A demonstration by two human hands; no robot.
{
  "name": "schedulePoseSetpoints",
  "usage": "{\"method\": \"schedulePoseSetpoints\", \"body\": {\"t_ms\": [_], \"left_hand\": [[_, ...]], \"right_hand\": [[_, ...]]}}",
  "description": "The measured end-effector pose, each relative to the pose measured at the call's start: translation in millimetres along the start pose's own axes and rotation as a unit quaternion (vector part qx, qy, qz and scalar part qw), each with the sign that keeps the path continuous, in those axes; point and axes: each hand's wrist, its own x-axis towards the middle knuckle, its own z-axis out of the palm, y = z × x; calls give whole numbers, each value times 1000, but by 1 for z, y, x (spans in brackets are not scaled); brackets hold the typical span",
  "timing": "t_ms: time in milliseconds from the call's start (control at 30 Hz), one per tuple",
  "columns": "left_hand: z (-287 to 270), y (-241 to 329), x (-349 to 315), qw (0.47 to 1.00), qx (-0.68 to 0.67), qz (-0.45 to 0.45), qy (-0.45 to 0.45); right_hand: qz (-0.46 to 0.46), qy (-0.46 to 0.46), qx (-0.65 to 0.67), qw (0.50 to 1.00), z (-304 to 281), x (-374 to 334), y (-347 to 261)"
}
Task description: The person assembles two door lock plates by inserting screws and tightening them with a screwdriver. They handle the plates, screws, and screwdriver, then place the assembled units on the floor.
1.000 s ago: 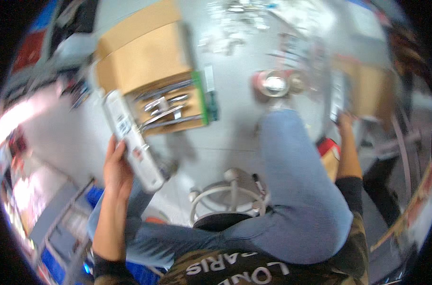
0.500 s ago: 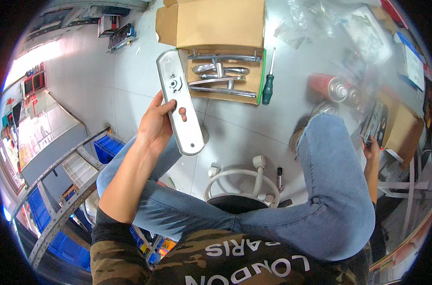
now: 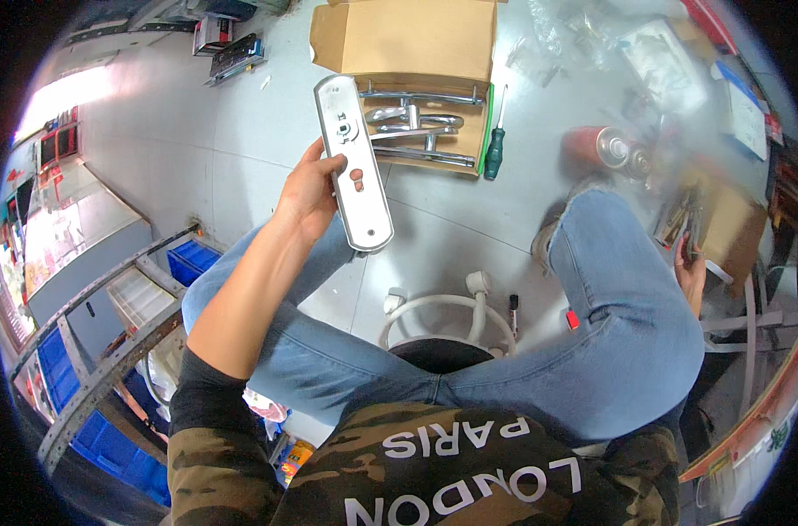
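My left hand (image 3: 309,195) is closed round the edge of a long silver door-handle backplate (image 3: 355,210), thumb on its face. The plate is tilted upright above my left knee, with a keyhole-shaped opening and a small fitting on it. Behind its upper end lies an open cardboard box (image 3: 408,39) with several chrome door handles (image 3: 430,133) inside. Far to the right, my right hand (image 3: 690,272) is closed on a long metal part (image 3: 693,215) beside another cardboard box (image 3: 734,219); that part is blurred and its kind is unclear.
A green-handled screwdriver (image 3: 495,153) lies right of the handle box. Red cans (image 3: 596,146) and clear plastic wrapping (image 3: 561,35) are farther right. A white ring-footed stool base (image 3: 443,302) and a marker (image 3: 514,314) are between my legs. A metal rack with blue bins (image 3: 193,260) stands left.
My left hand and the backplate have shifted slightly up and right in view. The right hand's metal part has tilted closer to the box. A small red piece now shows by my right thigh.
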Motion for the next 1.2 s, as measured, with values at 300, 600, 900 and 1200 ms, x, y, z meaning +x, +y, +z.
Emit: {"method": "schedulePoseSetpoints", "body": {"t_ms": [300, 600, 900, 1200], "left_hand": [[-21, 20, -14, 990, -47, 127, -39], [-5, 17, -24, 957, 97, 271, -42], [9, 37, -42, 952, 42, 276, -126], [0, 44, -49, 966, 7, 224, -128]], "right_hand": [[-167, -111, -130, 971, 115, -162, -46], [-329, -209, -359, 848, 235, -324, 73], [313, -482, 129, 808, 287, -350, 185], [342, -484, 186, 784, 300, -345, 214]]}}
